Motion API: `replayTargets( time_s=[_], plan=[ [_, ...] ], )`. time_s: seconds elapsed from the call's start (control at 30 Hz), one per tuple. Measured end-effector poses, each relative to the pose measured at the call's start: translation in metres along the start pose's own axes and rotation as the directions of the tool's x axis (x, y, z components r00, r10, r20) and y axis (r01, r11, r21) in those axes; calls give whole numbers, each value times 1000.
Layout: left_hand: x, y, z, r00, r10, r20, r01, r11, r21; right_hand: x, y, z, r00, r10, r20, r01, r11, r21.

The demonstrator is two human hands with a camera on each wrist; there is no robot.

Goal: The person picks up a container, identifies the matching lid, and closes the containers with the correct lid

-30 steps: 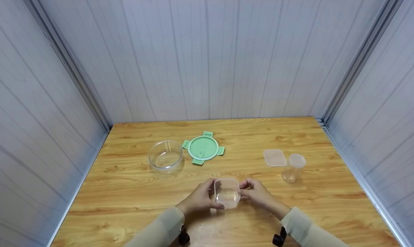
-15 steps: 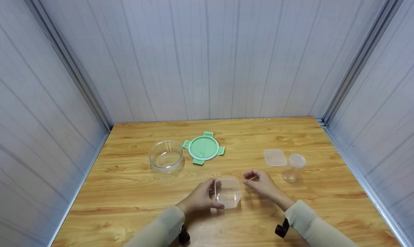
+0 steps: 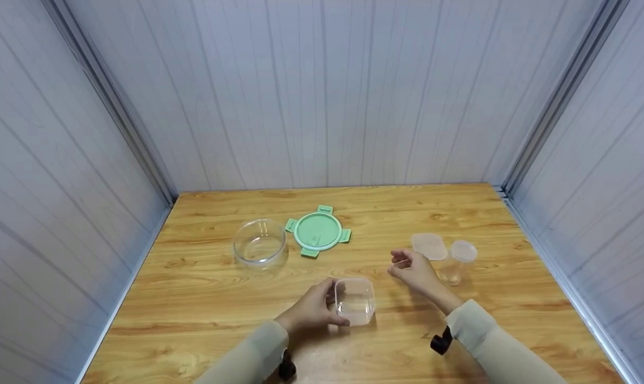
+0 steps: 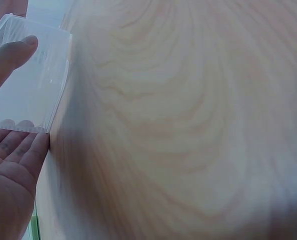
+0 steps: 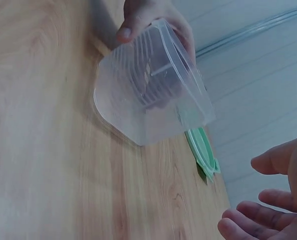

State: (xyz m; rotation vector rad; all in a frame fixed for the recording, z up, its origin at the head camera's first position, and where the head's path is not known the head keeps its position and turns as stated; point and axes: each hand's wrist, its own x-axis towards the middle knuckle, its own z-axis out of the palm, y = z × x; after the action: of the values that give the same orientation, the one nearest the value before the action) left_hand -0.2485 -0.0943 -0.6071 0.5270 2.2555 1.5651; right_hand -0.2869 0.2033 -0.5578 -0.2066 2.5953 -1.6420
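Observation:
My left hand (image 3: 312,308) grips a clear square plastic food container (image 3: 356,312) from its left side, thumb at the near side and fingers round the far side. The container's open top faces up. In the left wrist view the thumb lies along one wall of the container (image 4: 31,87), with fingers at the opposite side. My right hand (image 3: 417,273) hovers over the table to the right, fingers loosely bent, nothing in them. In the right wrist view its thumb and fingers (image 5: 261,215) stand apart. Just beyond it lies a translucent square lid (image 3: 429,245).
A small clear jar with a whitish round lid (image 3: 463,251) stands beside the square lid. A round glass bowl (image 3: 260,261) and a green round lid with flaps (image 3: 318,231) are farther back on the wooden table (image 3: 204,314). Pale panel walls (image 3: 322,96) enclose the table.
My right hand has left the container's right side and moved right and away from me towards the square lid. The left hand and the container have stayed in place.

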Motion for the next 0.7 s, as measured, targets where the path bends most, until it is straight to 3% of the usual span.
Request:
replayTargets(
  time_s=[0.23,0.7],
  plan=[
    [0,-2,0,1000,-9,0,9,1000,-4,8,5,-5,999,-3,-35,0,996,-92],
    [1,-6,-1,1000,29,3,-29,999,31,17,25,-11,1000,-3,-18,-1,974,-227]
  ],
)
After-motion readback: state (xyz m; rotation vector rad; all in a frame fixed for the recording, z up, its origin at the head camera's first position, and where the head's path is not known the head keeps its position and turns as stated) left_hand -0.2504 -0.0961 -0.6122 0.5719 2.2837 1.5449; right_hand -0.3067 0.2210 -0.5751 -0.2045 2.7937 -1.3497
